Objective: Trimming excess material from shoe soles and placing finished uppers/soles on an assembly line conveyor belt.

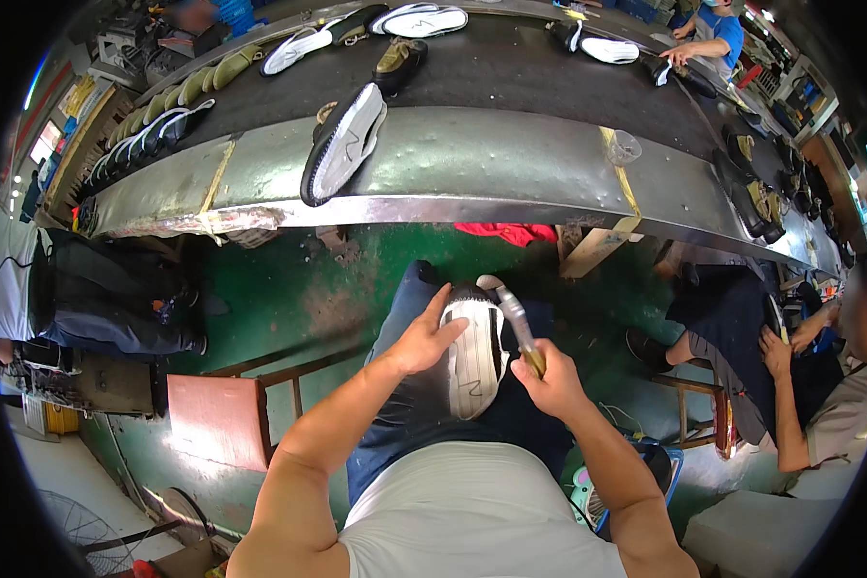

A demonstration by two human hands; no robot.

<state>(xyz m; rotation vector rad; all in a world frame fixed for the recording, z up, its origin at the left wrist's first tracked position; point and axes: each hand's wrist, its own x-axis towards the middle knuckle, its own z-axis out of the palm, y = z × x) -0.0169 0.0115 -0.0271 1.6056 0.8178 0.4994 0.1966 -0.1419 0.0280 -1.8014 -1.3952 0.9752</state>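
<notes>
Here we press our open left hand (424, 337) on the shoe (474, 356) on our lap, our right hand (549, 380) beside it gripping a hammer (515, 323), seemingly mid-tapping the sole; the next blow needs steady aim.

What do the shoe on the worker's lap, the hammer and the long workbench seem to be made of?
The shoe shows a white sole, smooth and matte, likely rubber or foam, with a dark upper. The hammer has a shiny grey head, apparently metal, and a yellowish handle, probably wood, in the right hand. The workbench edge looks like dented sheet metal, dull and glossy in patches; its top carries a dark mat.
</notes>
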